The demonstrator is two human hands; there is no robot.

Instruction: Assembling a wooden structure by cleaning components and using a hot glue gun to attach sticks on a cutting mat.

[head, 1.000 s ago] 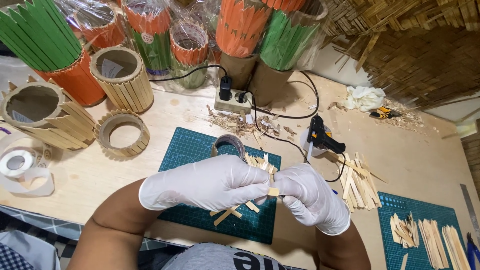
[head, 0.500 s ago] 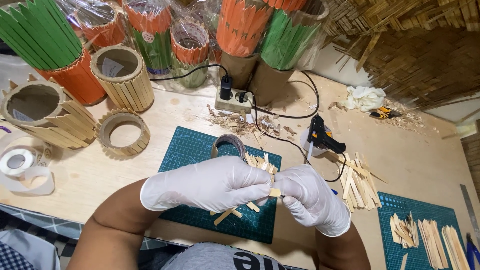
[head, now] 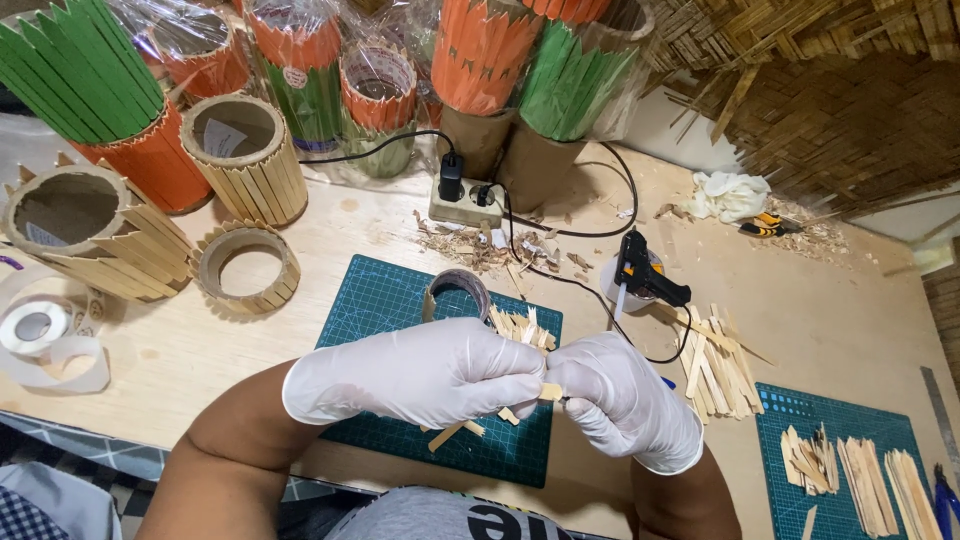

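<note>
Both hands wear white gloves and meet over a green cutting mat [head: 380, 300]. My left hand [head: 420, 372] and my right hand [head: 625, 400] pinch the same small flat wooden stick piece [head: 550, 391] between their fingertips. Just behind the hands, on the mat, stands a small cardboard ring [head: 457, 290] beside a loose pile of short wooden sticks [head: 520, 328]. A few stick pieces [head: 447, 434] lie on the mat under my left hand.
A black glue gun [head: 645, 275] rests on a white stand, its cord running to a power strip [head: 465, 200]. Stick-covered cardboard tubes [head: 245, 155], green and orange wrapped holders [head: 480, 50], a tape roll [head: 35, 325], stick piles [head: 715, 360] and a second mat [head: 850, 450] surround the work.
</note>
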